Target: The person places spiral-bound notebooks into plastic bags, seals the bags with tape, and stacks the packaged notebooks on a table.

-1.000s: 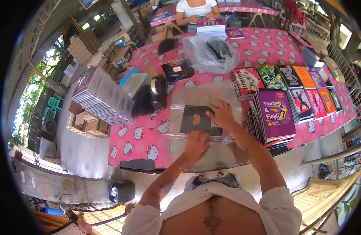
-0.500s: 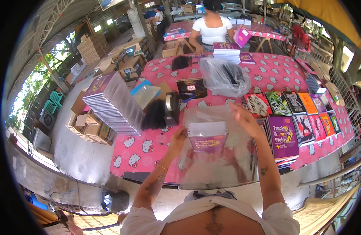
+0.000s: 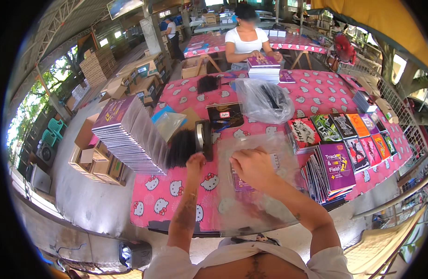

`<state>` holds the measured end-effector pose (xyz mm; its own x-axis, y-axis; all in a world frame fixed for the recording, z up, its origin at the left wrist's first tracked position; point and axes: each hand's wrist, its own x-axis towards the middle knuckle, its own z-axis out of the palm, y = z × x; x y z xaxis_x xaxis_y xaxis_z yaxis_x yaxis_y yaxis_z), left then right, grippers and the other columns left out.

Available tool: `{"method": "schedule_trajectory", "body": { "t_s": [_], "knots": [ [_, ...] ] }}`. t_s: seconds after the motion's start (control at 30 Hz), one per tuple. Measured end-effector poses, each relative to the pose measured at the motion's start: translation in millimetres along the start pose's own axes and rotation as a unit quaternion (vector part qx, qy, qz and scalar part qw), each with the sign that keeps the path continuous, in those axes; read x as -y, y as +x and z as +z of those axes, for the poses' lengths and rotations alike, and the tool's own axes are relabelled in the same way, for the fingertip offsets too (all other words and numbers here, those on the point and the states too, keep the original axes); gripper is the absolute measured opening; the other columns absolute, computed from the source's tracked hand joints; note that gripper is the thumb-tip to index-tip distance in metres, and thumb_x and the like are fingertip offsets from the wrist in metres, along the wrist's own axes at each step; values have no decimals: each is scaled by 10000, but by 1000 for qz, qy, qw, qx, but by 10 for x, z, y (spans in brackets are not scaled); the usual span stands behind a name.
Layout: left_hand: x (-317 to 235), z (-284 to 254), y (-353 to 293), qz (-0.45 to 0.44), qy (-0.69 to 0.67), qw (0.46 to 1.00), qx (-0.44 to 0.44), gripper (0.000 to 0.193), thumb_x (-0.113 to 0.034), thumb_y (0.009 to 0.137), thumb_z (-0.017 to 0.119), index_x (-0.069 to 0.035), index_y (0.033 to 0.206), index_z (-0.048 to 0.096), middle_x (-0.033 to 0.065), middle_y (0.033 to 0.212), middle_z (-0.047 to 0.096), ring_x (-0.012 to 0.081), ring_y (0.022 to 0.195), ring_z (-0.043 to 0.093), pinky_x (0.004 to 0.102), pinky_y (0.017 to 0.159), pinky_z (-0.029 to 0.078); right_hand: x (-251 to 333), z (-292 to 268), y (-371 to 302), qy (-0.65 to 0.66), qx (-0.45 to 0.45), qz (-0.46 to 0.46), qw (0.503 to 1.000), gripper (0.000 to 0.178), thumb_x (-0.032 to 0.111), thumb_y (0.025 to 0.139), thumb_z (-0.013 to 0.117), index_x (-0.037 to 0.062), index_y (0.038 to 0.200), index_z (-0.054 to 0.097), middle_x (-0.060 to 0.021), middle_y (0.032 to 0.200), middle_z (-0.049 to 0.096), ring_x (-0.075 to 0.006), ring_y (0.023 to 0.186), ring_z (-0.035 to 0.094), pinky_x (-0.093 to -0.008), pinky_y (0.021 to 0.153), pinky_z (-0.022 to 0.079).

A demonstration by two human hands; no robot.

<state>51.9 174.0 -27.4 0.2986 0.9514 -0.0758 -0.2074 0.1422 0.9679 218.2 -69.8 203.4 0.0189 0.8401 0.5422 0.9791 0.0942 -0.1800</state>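
A bundle of purple booklets (image 3: 241, 183) lies on a clear plastic sheet (image 3: 269, 209) before me, partly covered by my right hand. My right hand (image 3: 254, 165) is closed above the bundle, its fingers curled; what they pinch, if anything, is hidden. Left of it, my left hand (image 3: 195, 162) has its fingers drawn together at the near end of a black tape dispenser (image 3: 203, 139). Whether it grips a piece of tape is too small to tell. A pile of black bristle-like strips (image 3: 180, 148) sits beside the dispenser.
Wrapped purple booklets form a tall stack (image 3: 130, 135) on the left. On the right stand more purple booklets (image 3: 334, 169) and rows of colourful ones (image 3: 351, 125). A crumpled plastic bag (image 3: 265, 100) lies farther back. Across the table a person (image 3: 248, 42) handles a booklet stack (image 3: 264, 72).
My right hand has swung left and down over the bundle. My left hand has left the bundle's side for the tape dispenser. The booklets, upright before, now lie lower under my right hand.
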Motion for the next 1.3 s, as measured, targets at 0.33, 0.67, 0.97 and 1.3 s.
{"method": "schedule_trajectory", "body": {
  "t_s": [0.33,0.67,0.97,1.3],
  "knots": [
    [-1266,287,-500,94,79,946,299,206,-81,886,684,-13,1080,682,85,924,715,183,835,697,315,756,550,180,-178,-23,-28,-52,47,997,457,494,749,760,71,918,718,-83,903,690,-279,817,667,-442,792,474],
    [-1995,949,-781,367,261,796,406,154,-114,916,703,-46,1054,700,18,1030,520,129,933,543,266,779,459,75,-360,67,14,127,69,989,410,404,776,765,164,1107,722,-72,1016,713,-256,1031,656,-466,977,417],
    [-2152,1057,-802,285,275,792,464,86,-161,941,666,-106,996,704,101,1431,398,266,1377,338,400,1086,342,-789,-597,-777,157,-128,123,971,459,341,674,874,132,1022,660,-142,1272,544,-315,1213,521,-451,1017,390],
    [-1401,1746,-883,478,405,680,381,189,-230,766,797,-225,952,764,113,1614,239,403,1468,186,583,1153,175,-997,137,-889,187,120,-44,974,629,330,683,854,195,1268,667,-131,1573,307,-304,1439,331,-611,1158,193]
  ]
}}
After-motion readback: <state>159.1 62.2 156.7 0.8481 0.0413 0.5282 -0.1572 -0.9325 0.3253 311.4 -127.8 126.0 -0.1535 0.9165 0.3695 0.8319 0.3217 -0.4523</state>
